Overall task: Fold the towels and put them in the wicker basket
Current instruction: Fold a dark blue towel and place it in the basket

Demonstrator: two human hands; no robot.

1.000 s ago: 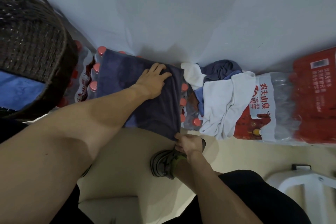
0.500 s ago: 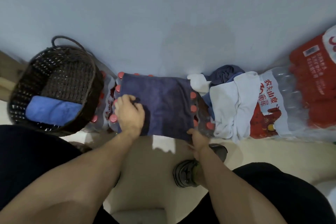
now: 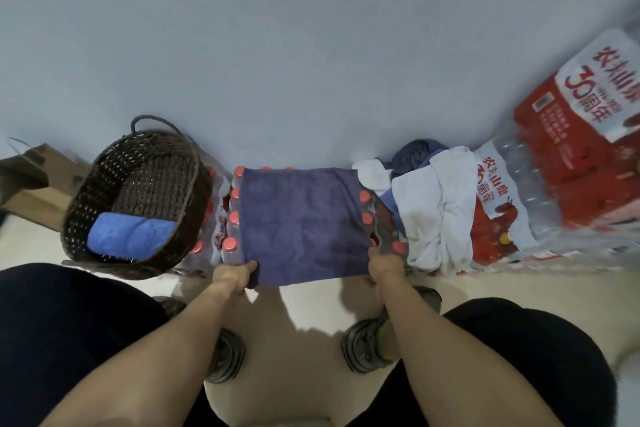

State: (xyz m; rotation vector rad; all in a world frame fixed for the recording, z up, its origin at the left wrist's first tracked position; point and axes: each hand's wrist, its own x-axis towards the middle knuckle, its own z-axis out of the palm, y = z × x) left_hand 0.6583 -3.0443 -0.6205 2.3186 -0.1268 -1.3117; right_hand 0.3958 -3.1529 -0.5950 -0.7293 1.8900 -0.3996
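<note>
A dark purple towel point(image 3: 301, 222) lies spread flat over a pack of red-capped water bottles point(image 3: 232, 218) against the wall. My left hand point(image 3: 232, 276) pinches its near left corner, and my right hand point(image 3: 382, 265) grips its near right corner. The dark wicker basket point(image 3: 104, 184) stands at the left with a folded blue towel point(image 3: 130, 239) inside. To the right lies a heap of towels: a white one point(image 3: 440, 211) on top and a grey-blue one point(image 3: 414, 156) behind it.
Shrink-wrapped red and white bottle packs point(image 3: 568, 163) fill the right side along the wall. A brown paper bag point(image 3: 41, 180) stands left of the basket. My two shoes point(image 3: 363, 347) rest on the pale floor below the towel.
My left hand slid from the towel's top surface down to its near left corner. The right hand stays at the near right corner. The camera pulled back, showing the whole basket.
</note>
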